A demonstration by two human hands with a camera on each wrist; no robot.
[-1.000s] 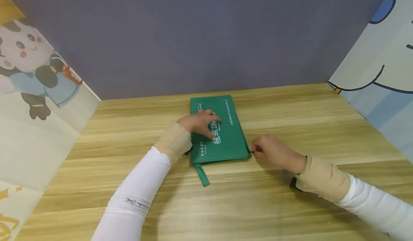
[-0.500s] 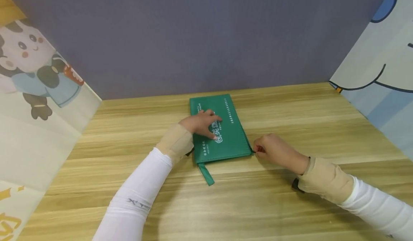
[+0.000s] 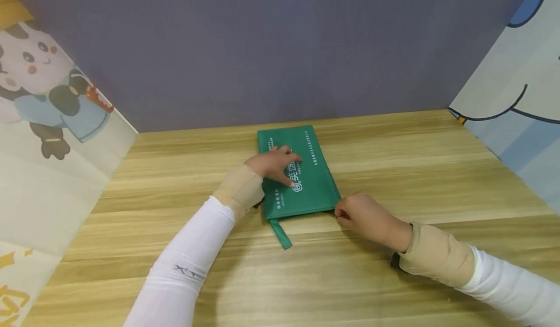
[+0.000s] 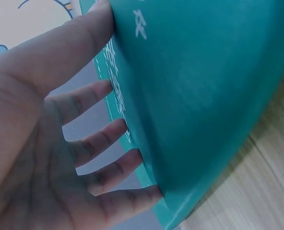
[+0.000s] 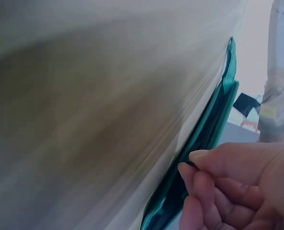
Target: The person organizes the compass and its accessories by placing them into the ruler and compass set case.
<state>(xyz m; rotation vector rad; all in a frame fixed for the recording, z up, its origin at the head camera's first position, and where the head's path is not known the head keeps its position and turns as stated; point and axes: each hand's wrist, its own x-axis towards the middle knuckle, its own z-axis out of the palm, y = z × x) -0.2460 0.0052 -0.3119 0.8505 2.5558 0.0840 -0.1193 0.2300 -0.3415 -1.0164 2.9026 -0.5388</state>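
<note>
A green zip pouch (image 3: pixel 312 191) with white printed characters lies flat on the wooden table. From its near left corner a green strap (image 3: pixel 281 233) sticks out. My left hand (image 3: pixel 275 165) rests on the pouch's top with spread fingers; the left wrist view shows the fingertips (image 4: pixel 149 191) pressing the cover. At the near right corner my right hand (image 3: pixel 365 217) pinches a small dark zipper pull between thumb and forefinger. In the right wrist view the pinching fingers (image 5: pixel 204 184) are at the pouch's edge (image 5: pixel 223 112), and mostly hide the pull.
The wood-grain table (image 3: pixel 175 288) extends around the pouch on all sides. A grey-purple panel (image 3: pixel 280 50) stands upright along the back. Cartoon-printed panels flank the table at left (image 3: pixel 87 171) and right (image 3: pixel 512 132).
My right hand has come slightly left and nearer, from the pouch's right side round to its near right corner. The left hand stays on the cover. The pouch has shifted slightly.
</note>
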